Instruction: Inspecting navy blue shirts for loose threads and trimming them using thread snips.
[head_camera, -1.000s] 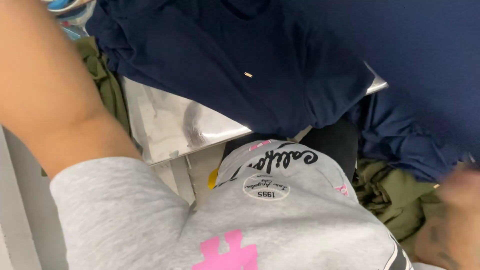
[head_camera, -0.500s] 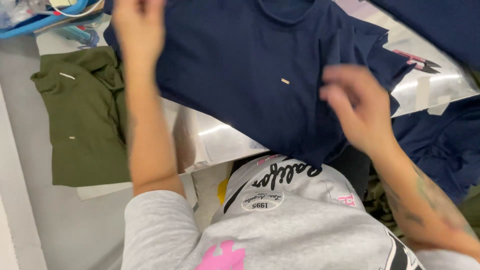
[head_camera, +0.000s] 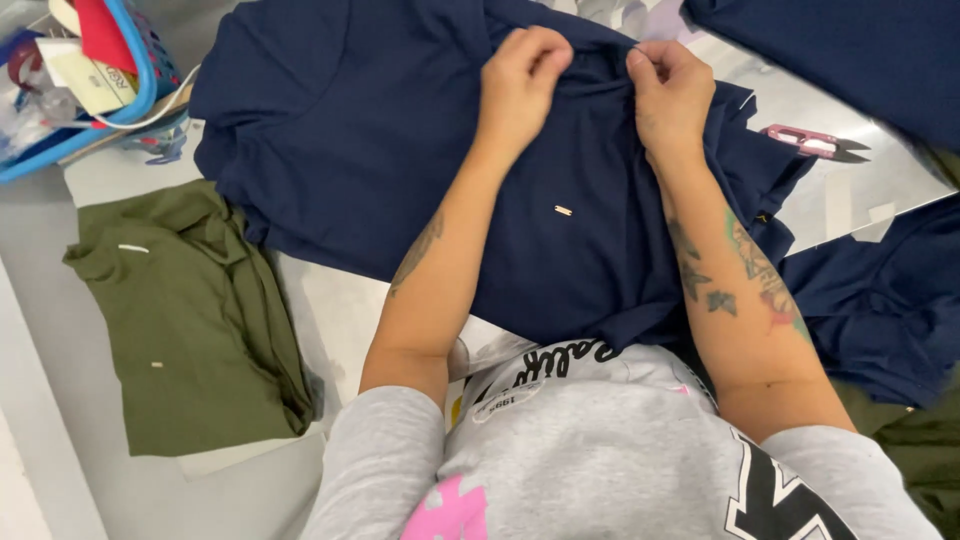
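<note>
Both hands are closed on the collar area of the navy shirt (head_camera: 400, 150), at top centre of the frame. The left hand (head_camera: 520, 75) pinches the cloth with curled fingers; the right hand (head_camera: 668, 90) does the same just beside it, thumb and forefinger nipped together as if on a thread or tag, though what sits between them is too small to tell.

The navy shirt lies spread face up across the middle of the table (head_camera: 850, 180), its hem falling toward the person's grey sweatshirt (head_camera: 600, 460) at the bottom. As a judgement, the work on it is in its early part: the shirt is laid out and gripped at the neck, not yet folded or set aside.

A second navy garment (head_camera: 880, 290) hangs off the right edge, and another fills the upper right corner. An olive shirt (head_camera: 190, 320) lies folded at left, apparently already dealt with.

At upper left a blue basket (head_camera: 145, 95) holds a red piece and a pale boxy package with print. Pink-handled snips (head_camera: 815, 143) rest on the table at upper right. A small pale rectangular tag (head_camera: 563, 210) sits on the navy shirt's chest, and two similar white marks show on the olive shirt.
</note>
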